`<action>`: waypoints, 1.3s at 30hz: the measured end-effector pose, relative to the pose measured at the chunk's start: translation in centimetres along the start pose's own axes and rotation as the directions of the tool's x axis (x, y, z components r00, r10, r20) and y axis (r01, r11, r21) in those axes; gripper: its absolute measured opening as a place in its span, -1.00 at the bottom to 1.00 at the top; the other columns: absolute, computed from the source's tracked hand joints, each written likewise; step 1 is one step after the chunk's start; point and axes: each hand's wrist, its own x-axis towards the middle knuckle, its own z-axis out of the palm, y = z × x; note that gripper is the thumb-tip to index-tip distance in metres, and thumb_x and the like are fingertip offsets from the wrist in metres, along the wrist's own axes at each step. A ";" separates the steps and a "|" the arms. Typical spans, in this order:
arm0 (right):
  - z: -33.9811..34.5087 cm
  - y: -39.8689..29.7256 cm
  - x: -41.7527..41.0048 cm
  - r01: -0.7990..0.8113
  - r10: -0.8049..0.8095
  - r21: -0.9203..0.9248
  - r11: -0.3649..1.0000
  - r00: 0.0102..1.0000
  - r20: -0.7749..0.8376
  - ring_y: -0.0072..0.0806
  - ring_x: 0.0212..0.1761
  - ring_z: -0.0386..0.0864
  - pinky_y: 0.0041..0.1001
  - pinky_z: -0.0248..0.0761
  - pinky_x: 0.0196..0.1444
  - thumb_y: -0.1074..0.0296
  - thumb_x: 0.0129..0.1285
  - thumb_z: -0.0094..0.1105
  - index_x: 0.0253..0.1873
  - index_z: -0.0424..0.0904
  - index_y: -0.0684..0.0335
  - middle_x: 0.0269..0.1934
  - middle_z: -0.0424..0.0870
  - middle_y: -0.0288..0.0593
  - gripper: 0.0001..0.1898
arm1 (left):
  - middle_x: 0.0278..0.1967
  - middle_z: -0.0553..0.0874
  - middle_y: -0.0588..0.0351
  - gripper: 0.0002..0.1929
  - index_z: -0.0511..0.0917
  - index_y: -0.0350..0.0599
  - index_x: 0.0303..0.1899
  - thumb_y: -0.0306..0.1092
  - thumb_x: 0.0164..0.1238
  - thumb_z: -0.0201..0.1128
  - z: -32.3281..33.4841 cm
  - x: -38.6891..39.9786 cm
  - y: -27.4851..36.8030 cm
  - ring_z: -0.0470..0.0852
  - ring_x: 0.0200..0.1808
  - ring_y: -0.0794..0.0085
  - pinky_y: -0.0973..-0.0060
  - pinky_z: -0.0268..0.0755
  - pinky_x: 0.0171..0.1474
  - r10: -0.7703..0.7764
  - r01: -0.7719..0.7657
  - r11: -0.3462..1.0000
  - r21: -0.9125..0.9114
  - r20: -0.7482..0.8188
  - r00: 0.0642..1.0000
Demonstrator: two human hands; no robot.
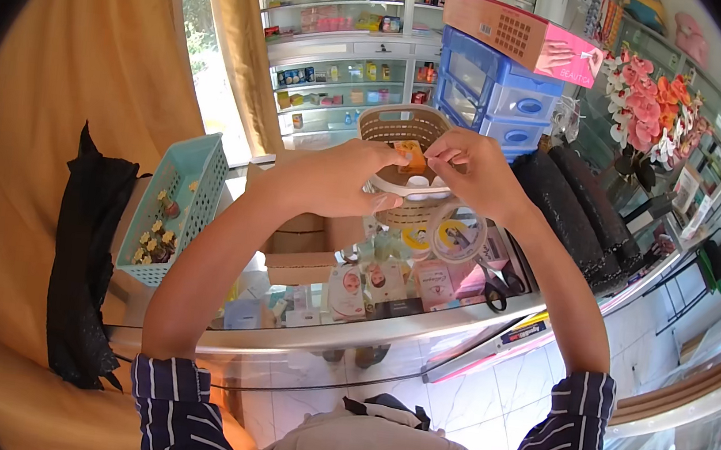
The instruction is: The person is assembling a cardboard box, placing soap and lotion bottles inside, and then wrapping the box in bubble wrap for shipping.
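Observation:
A beige perforated plastic basket (401, 216) stands on the glass counter before me. Inside it lie a small orange box (410, 155) and white rounded items (417, 186). My left hand (339, 179) hovers at the basket's left side, thumb and fingers apart, with no object visible between them. Over the right part of the basket is my right hand (473, 171), its thumb and fingertips pinched together; whether something thin is between them is too small to tell. Below that hand lies a roll of clear tape (457, 233). Black-handled scissors (498, 289) rest near the counter's front edge.
An open cardboard box (299, 268) and a teal basket (208, 161) with artificial flowers are at left. Blue plastic drawers (521, 103) carry a pink box (522, 37). Dark sparkly rolls (581, 217) lie at right. The glass counter's metal edge (389, 328) runs before me.

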 end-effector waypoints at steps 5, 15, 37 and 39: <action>-0.5 3.9 2.8 -0.036 0.050 -0.142 0.989 0.994 0.097 -0.39 -0.39 0.63 -0.47 0.48 -0.31 0.46 0.12 0.21 -0.28 0.61 0.40 -0.42 0.66 -0.07 -0.88 | 0.14 0.48 -0.21 -0.44 0.36 -0.28 0.20 -0.10 0.30 0.21 -0.7 3.8 -0.7 0.45 0.18 0.02 0.27 0.31 0.22 -0.083 0.079 0.996 0.047 0.099 0.992; 3.4 8.3 9.4 -0.167 0.480 -0.613 0.772 0.785 0.392 -0.14 -0.10 0.65 -0.33 0.53 -0.07 0.08 -0.09 0.39 -0.12 0.68 0.31 -0.13 0.66 0.10 -0.53 | 0.20 0.42 -0.17 -0.39 0.36 -0.27 0.20 -0.02 0.26 0.20 0.4 5.4 -6.2 0.36 0.26 0.06 0.26 0.26 0.27 -0.233 0.214 0.970 0.116 0.186 0.955; 2.7 6.7 11.5 -0.430 0.678 -0.558 0.710 0.632 0.375 -0.25 -0.48 0.68 -0.44 0.59 -0.43 -0.20 -0.16 0.26 -0.18 0.62 0.51 -0.40 0.67 0.09 -0.28 | 0.18 0.44 -0.14 -0.40 0.33 -0.31 0.22 -0.10 0.27 0.22 -0.1 4.4 -4.0 0.43 0.21 0.05 0.28 0.30 0.25 -0.323 0.297 0.938 0.179 0.135 0.937; 0.7 4.8 10.7 -0.423 0.608 -0.469 0.775 0.703 0.369 -0.28 -0.52 0.67 -0.44 0.59 -0.46 -0.23 -0.17 0.26 -0.33 0.62 0.49 -0.48 0.65 0.06 -0.32 | 0.19 0.43 -0.15 -0.35 0.29 -0.30 0.25 -0.07 0.26 0.23 -1.2 4.4 -2.9 0.42 0.22 0.05 0.28 0.30 0.25 -0.321 0.292 0.935 0.199 0.129 0.938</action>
